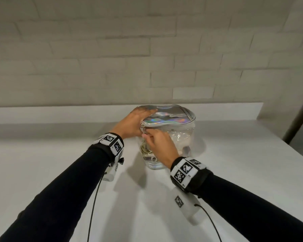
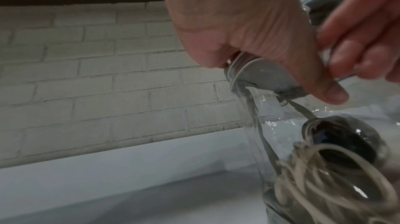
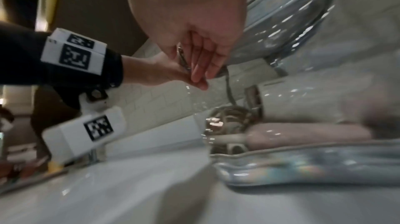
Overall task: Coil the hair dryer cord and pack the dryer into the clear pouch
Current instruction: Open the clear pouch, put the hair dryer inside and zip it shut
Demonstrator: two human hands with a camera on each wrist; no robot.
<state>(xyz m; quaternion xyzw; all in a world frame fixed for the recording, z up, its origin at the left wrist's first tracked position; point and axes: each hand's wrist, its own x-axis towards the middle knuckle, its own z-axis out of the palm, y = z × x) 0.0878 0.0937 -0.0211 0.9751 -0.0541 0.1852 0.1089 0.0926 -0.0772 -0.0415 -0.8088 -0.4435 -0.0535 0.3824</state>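
The clear pouch [image 1: 178,137] with a shiny holographic lid [image 1: 166,117] stands on the white counter [image 1: 59,154] near the wall. Inside it lie the white hair dryer [image 3: 303,102] and its coiled beige cord [image 2: 320,185]. My left hand [image 1: 141,120] grips the pouch's top left corner [image 2: 264,77], thumb down its side and fingers over the lid. Just right of it, my right hand [image 1: 145,133] pinches the metal zipper pull [image 3: 182,58] at that same corner. The lid lies down on the pouch, and most of the zipper line is hidden by my hands.
A white brick wall [image 1: 147,49] with a low ledge [image 1: 59,112] runs directly behind the pouch. The counter ends at an edge on the right [image 1: 301,152], beside a dark vertical post [image 1: 297,110]. Cables hang from both wrist cameras.
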